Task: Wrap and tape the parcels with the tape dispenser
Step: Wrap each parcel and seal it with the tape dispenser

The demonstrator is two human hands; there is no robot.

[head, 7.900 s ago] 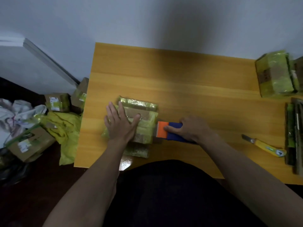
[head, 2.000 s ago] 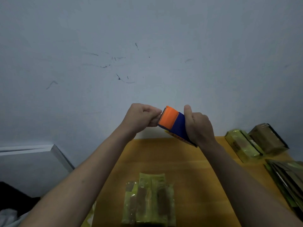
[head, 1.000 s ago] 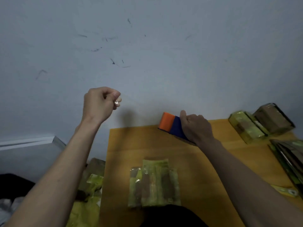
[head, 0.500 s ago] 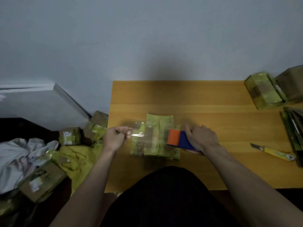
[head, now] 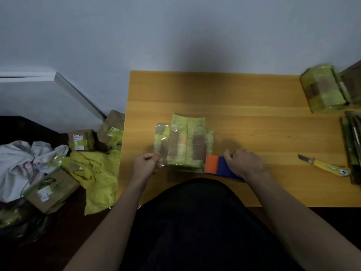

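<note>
parcel [head: 183,143]: flat, wrapped in yellow-green film, brown showing through; lies on table near front edge, left of centre
tape [head: 163,163]: clear strip stretched across parcel's near end, from dispenser at 3 o'clock to left hand at 9 o'clock; hard to see
tape dispenser [head: 216,167]: orange front, blue body; touches parcel's near right corner, at about 4 o'clock of it
right hand [head: 242,163]: curled round dispenser's blue body, gripping from above
left hand [head: 145,167]: fist-like, thumb and fingers pinching tape end just beside parcel's near left corner
table [head: 244,118]: orange-yellow wood, back edge against grey wall
utility knife [head: 324,167]: yellow handle, blade out, at 3 o'clock of parcel, well apart
wrapped box [head: 322,90]: green film, far right corner of table, 2 o'clock; brown box touching its right side
flat stack [head: 351,145]: dark green sheets at table's right edge, exact kind unclear
floor boxes [head: 50,188]: several cardboard boxes with labels at 9 o'clock, off the table
yellow bag [head: 93,173]: crumpled, among floor boxes
white cloth [head: 21,163]: bunched, far left
</note>
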